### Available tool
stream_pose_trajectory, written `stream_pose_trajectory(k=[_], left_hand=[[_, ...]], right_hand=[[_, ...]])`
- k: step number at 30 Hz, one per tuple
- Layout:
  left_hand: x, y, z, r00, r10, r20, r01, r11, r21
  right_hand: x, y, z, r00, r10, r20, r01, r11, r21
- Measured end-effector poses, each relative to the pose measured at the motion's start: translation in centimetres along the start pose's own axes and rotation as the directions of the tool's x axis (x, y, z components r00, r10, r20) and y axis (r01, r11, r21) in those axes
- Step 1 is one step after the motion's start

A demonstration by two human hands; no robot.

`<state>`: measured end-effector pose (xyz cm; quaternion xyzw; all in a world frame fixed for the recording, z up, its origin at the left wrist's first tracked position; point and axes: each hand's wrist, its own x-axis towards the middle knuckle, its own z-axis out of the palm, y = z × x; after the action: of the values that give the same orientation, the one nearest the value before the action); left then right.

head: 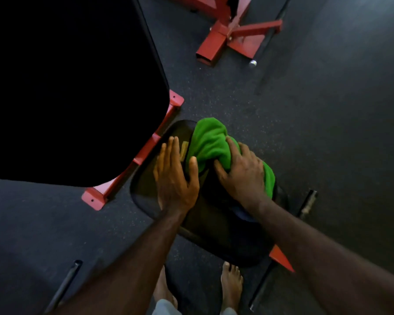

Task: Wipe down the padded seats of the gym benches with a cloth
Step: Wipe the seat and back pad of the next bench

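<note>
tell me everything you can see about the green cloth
The bright green, soft fleecy cloth lies bunched and creased on the black padded bench seat, toward its far end. The right hand grips it from above, fingers curled into the folds. The flat left hand rests on the seat, thumb touching the cloth's edge.

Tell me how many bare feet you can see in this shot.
2. Both are at the bottom edge, just below the black seat pad: the left foot is partly hidden behind the left forearm, and the right foot shows its toes clearly.
</note>
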<state>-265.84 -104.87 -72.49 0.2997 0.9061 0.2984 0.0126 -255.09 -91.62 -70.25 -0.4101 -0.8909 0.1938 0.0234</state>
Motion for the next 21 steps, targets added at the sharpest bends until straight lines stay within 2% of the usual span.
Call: stream_pose_trajectory(k=[4,8,10,15,18,21], left_hand=[[-0.2,0.5,-0.2,1.0,-0.012,0.017,0.012,1.0,-0.006],[-0.3,0.7,-0.9,1.0,-0.003,0.011,0.005,0.987,-0.162],[-0.2,0.6,-1.0,1.0,0.0,0.005,0.0,0.985,-0.175],[-0.2,0.8,-0.8,0.999,-0.037,0.007,0.038,0.989,-0.141],[-0.1,0.8,-0.8,1.0,-0.017,-0.009,0.016,0.99,-0.141],[-0.1,0.9,-0.5,1.0,-0.003,-0.009,0.002,0.994,-0.108]], right_hand=[[5.6,-3.8,0.7,0.987,-0.111,0.12,0.106,0.993,0.05],[8.7,-6.7,1.1,0.976,-0.169,0.136,0.159,0.984,0.082],[9.6,-7.0,1.1,0.965,-0.196,0.172,0.177,0.977,0.117],[5.8,-4.5,1.1,0.969,-0.21,0.127,0.191,0.97,0.149],[1.6,-1.9,0.4,0.961,-0.261,0.092,0.253,0.963,0.09],[2.4,-1.6,0.0,0.955,-0.255,0.154,0.253,0.967,0.031]])
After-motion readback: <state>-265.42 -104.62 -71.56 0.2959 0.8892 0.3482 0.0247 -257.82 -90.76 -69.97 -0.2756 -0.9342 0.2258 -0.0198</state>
